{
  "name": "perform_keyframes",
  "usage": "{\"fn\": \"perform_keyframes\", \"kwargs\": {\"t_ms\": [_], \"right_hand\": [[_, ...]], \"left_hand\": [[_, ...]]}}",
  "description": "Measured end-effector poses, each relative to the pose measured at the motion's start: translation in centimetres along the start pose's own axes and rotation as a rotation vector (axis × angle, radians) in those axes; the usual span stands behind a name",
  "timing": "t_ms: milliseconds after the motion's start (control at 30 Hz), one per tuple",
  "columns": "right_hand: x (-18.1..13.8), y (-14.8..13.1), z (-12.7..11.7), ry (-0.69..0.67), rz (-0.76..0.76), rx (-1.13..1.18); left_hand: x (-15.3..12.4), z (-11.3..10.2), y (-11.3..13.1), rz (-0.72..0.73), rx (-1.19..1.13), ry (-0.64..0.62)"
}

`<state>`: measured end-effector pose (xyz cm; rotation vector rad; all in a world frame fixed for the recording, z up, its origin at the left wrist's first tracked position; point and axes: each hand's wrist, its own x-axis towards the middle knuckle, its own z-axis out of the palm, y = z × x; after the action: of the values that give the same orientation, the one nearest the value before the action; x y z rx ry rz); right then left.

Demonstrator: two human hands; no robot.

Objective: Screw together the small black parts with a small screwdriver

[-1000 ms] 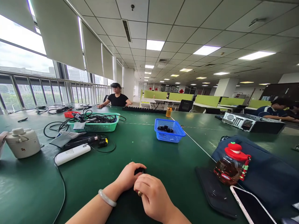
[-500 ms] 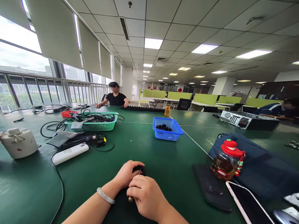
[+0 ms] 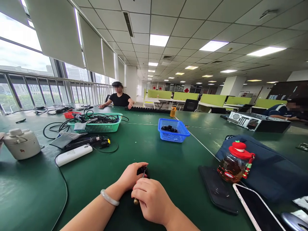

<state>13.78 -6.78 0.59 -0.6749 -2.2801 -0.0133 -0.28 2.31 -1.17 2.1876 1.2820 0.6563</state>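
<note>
Just above the green table (image 3: 183, 199), my left hand (image 3: 131, 175) is closed around a small black part (image 3: 142, 169), thumb and fingers on its two sides. Most of that part is hidden by my fingers, so its kind does not show. My right hand (image 3: 154, 200) grips a screwdriver (image 3: 136, 201), whose round brownish handle end sticks out below my fingers. Its thin metal shaft points up at the black part in my left hand; whether the tip touches it cannot be made out. Further off stands a blue basket (image 3: 173, 137) with several small black pieces (image 3: 169, 129) in it.
To the left are a green basket (image 3: 101, 128) of cables, a white power strip (image 3: 74, 155) and a beige jug (image 3: 21, 144). A lidded glass jar (image 3: 232, 166), black pouch (image 3: 218, 189), phone (image 3: 258, 207) and dark bag (image 3: 267, 170) lie right. A person (image 3: 118, 98) sits across the table.
The camera view has tipped slightly downward. Both my hands stay in nearly the same place, and a little more of the black part shows between my left fingers.
</note>
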Motion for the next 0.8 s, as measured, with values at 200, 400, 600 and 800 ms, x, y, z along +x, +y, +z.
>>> {"fn": "perform_keyframes", "kwargs": {"t_ms": [200,400,600,800], "right_hand": [[-0.13,0.39,0.22,0.01,0.001,-0.008],[-0.32,0.76,0.31,0.03,0.018,0.003],[-0.2,0.52,0.37,0.045,0.005,0.036],[-0.28,0.71,0.72,-0.017,0.032,0.015]], "left_hand": [[0.05,-0.01,-0.14,0.004,0.003,-0.002],[-0.05,-0.03,-0.1,0.021,0.004,-0.001],[0.0,0.02,-0.22,0.015,0.032,-0.011],[-0.01,-0.17,0.0,0.0,0.01,-0.018]]}}
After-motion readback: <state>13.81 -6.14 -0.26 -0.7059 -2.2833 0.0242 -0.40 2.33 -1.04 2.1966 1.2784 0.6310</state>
